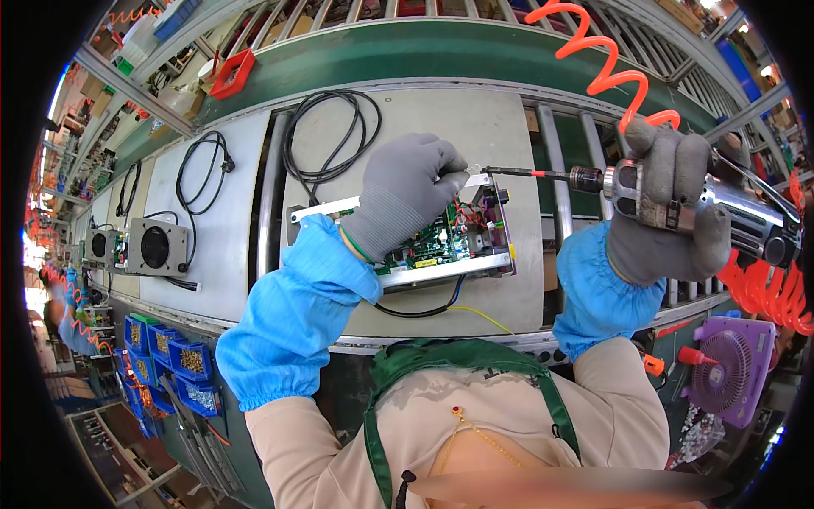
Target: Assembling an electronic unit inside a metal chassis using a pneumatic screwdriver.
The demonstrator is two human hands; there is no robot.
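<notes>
My right hand (666, 204), in a grey glove, is wrapped round a silver air screwdriver (742, 216). Its long dark bit (530, 174) with a red band points left and reaches the upper right corner of an open metal chassis (441, 271). Beside the bit's tip, the gloved fingers of my left hand (407, 191) are pinched together. Something tiny and shiny shows there, too small to name. Green circuit boards (437, 244) and red wires (468, 216) fill the chassis, partly hidden under my left hand. The chassis lies on a pale board (509, 297).
A black cable (292, 157) loops behind the chassis. Other units with a fan (157, 246) stand farther left on the roller line. Blue bins (191, 360) of small fasteners hang at front left. An orange coiled air hose (606, 81) hangs at upper right, above a purple fan (729, 369) lower down.
</notes>
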